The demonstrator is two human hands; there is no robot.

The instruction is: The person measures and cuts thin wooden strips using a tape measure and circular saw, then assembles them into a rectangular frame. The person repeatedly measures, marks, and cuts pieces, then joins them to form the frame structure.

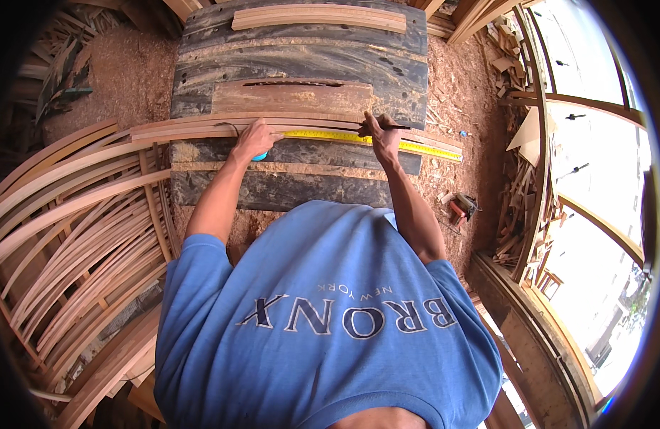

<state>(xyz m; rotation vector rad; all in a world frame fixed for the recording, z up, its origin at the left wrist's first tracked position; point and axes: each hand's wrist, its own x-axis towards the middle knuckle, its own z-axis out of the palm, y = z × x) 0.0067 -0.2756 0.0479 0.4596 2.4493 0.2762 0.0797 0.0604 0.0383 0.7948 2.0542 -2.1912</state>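
Several long wooden strips (pixel 194 129) lie together across a dark, scarred worktable (pixel 287 53). My left hand (pixel 255 139) is closed on a tape measure whose blue case (pixel 259 156) peeks out below it. From there the yellow tape blade (pixel 330 134) runs out to the right along the near edge of the strips, past their visible middle. My right hand (pixel 382 139) rests over the blade and strips, fingers closed on a thin dark pencil-like stick (pixel 396 127). Its exact kind is hard to make out.
A slotted board (pixel 291 98) lies just beyond the strips, and a bundle of wood (pixel 319 18) at the table's far end. Curved strips (pixel 94 250) are stacked at left. A red power tool (pixel 460 209) sits on the sawdust-covered floor (pixel 451 93) at right.
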